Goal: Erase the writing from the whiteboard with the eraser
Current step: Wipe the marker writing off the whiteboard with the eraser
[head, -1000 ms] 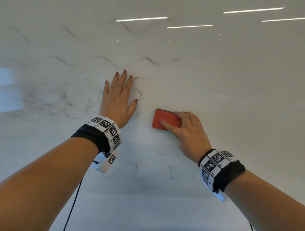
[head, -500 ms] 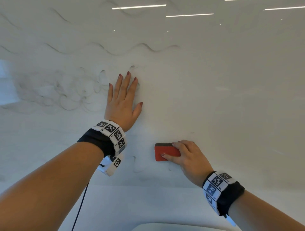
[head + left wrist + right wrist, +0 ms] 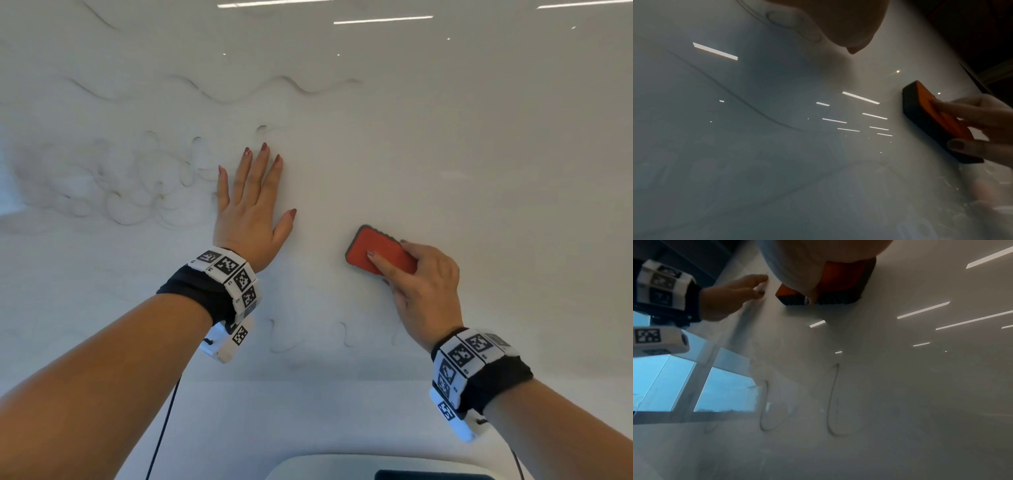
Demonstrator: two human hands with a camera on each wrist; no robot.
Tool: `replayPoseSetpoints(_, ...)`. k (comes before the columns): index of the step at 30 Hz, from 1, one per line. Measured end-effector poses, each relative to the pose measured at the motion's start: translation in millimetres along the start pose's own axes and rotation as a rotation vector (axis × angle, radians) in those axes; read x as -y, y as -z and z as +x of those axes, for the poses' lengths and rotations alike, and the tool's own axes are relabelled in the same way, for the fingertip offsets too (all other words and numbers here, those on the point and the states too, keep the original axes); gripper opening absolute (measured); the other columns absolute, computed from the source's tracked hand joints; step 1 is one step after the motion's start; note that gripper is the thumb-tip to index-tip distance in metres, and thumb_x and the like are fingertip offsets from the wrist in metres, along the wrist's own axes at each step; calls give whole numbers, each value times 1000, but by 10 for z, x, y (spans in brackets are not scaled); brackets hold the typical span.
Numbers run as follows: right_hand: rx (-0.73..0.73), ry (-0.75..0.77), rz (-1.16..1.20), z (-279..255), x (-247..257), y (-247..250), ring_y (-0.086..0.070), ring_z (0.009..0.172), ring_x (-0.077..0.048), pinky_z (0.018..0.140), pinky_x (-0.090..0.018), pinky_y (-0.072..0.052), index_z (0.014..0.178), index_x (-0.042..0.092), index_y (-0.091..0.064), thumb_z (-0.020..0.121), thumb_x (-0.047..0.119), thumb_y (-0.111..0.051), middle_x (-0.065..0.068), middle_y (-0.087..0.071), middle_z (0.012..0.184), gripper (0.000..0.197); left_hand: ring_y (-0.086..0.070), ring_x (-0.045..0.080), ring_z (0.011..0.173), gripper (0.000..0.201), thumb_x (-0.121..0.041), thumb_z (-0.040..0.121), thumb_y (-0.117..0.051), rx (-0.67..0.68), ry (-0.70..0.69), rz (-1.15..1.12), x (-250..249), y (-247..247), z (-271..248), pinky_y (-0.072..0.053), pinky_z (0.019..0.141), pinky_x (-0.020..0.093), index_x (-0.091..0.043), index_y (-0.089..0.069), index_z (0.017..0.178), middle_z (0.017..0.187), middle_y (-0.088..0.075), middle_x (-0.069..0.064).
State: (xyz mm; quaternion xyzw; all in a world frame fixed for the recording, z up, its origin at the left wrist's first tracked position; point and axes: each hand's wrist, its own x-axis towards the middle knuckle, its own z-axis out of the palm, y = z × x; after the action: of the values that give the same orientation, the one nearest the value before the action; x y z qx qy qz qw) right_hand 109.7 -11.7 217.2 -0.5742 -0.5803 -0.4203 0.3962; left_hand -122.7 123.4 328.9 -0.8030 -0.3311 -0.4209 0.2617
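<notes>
Your right hand (image 3: 424, 287) is clamping the light, stiff-backed eraser (image 3: 376, 249) by its edges against the whiteboard (image 3: 479, 154) while your left hand (image 3: 251, 212) is lying flat, fingers apart.

The whiteboard (image 3: 479, 171) lay bare across the right and upper right of the frame, open to a sweep. At centre the flat left hand (image 3: 251, 212) pressed on the board, blocking the way leftward from the eraser (image 3: 378, 248) held by the right hand (image 3: 424, 284) just beside it.
</notes>
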Motion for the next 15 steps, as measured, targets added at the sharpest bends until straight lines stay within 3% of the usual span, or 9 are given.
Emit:
replayPoseSetpoints(2, -21, -24, -16, 33, 23, 3, -51, 105, -36, 90, -47, -33, 128, 41, -48, 82, 8, -67, -16, -55, 118, 59, 2, 21, 146, 69, -43, 93, -40, -3, -6, -8, -20, -17, -4, 4, 116, 49, -15, -13, 150, 159, -4, 3)
replayPoseSetpoints(5, -14, 11, -25, 4, 69, -64, -49, 106, -34, 89, -46, -33, 128, 40, -54, 75, 2, -73, -15, -55, 120, 67, 2, 22, 146, 69, -43, 93, -41, -7, 2, -18, -19, -27, 0, 4, 116, 49, -15, -14, 150, 159, -4, 3)
replayPoseSetpoints(10, 208, 283, -36, -362, 259, -291, -48, 108, -29, 91, -42, -32, 124, 42, -60, 80, 17, -58, -8, -60, 120, 51, 4, 22, 146, 70, -43, 94, -40, -6, 10, -19, -24, -61, 3, 4, 116, 50, -15, -12, 151, 159, -2, 3)
replayPoseSetpoints(15, 411, 438, -39, -834, 254, -407, -48, 104, -25, 90, -40, -32, 120, 43, -61, 78, 14, -50, -4, -62, 115, 53, 5, 22, 146, 70, -43, 94, -39, -12, 5, -16, -14, -84, 2, 5, 116, 50, -15, -10, 151, 159, -1, 4)
